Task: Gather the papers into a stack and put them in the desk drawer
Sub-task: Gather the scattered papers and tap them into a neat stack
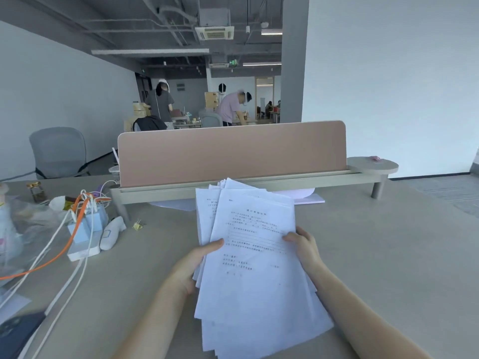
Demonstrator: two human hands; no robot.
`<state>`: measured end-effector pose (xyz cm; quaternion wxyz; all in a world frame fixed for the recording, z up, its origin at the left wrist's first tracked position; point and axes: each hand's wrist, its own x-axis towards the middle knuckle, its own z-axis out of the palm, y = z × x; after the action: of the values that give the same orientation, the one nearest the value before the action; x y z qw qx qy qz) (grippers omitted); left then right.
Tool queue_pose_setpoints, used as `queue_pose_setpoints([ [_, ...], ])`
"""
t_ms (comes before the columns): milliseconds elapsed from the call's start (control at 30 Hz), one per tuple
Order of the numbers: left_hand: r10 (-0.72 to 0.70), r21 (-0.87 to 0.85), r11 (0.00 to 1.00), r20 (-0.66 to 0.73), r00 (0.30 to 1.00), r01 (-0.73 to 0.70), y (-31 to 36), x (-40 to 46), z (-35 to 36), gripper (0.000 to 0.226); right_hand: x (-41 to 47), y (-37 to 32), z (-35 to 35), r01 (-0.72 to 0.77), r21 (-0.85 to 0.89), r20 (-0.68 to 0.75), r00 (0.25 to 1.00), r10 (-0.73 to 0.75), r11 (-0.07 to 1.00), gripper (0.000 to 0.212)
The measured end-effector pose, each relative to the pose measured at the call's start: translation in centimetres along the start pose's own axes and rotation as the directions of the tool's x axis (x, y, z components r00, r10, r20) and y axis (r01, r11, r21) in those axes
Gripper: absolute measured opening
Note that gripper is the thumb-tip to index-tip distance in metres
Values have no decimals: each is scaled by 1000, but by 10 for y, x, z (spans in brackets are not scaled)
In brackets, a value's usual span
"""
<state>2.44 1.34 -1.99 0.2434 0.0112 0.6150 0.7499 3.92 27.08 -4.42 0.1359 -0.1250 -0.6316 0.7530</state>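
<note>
A loose stack of white printed papers [254, 255] is held above the grey desk [375, 242], its sheets fanned and uneven at the top and bottom edges. My left hand [191, 265] grips the stack's left edge, thumb on the top sheet. My right hand [303, 247] holds the right edge, thumb on top as well. More white sheets [308, 196] lie flat on the desk under the raised shelf behind the stack. No drawer is in view.
A pink divider panel [230, 154] stands on a low shelf at the back. On the left sit chargers with white and orange cables [83, 224], a white handheld device [112, 233], a small jar [36, 191] and a dark phone [15, 332]. People work in the background.
</note>
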Motion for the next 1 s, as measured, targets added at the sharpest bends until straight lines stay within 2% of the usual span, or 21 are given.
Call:
queue_pose_setpoints([
  [67,33,22,999,8,999,-33,9,-3,4,26,-1,-10,-2,31,10,1,1000,-31,999,12],
  [200,221,116,968,30,975,-223,36,1,2,33,-5,-39,-3,111,59,76,990,-116,992,22],
  [300,333,122,935,13,943,-332,60,2,-2,38,-9,-68,2,193,98,162,965,-207,976,30],
  [500,525,77,851,-117,843,-519,85,-4,5,20,-13,-102,28,387,28,125,913,-387,922,26],
  [633,547,76,835,-212,810,-545,79,3,5,19,-10,-94,42,413,22,85,906,-414,910,26],
  [700,541,95,840,-235,808,-535,76,5,3,14,-9,-86,46,403,39,100,909,-405,914,35],
  [867,529,146,849,-209,822,-509,74,8,0,13,-6,-79,53,362,89,76,927,-368,928,44],
  [1000,527,141,849,-154,836,-510,74,8,-1,19,-2,-79,52,345,96,58,934,-352,934,40],
])
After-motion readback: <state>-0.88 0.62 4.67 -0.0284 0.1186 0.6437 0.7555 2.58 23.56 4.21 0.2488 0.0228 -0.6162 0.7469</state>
